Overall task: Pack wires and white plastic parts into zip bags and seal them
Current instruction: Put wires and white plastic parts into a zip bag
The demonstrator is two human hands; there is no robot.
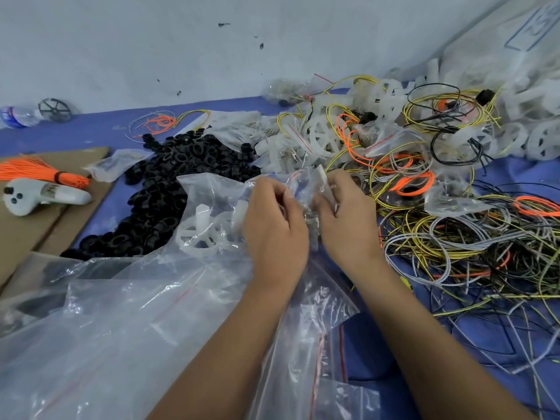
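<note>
Clearly we are midway: both hands, left (pixel 274 225) and right (pixel 344 213), pinch a small zip bag (pixel 303 184) not yet sealed, while finished bags (pixel 391 144) and loose wires (pixel 460 247) crowd the counter (pixel 91 134).

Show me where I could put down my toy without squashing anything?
Bare blue cloth lies between the water bottle, orange wire bits and black rings. The brown cardboard below the white controller is free too. The wire tangle is crowded.

Both hands (pixel 306 219) close together, fingers curled, pinching.
</note>
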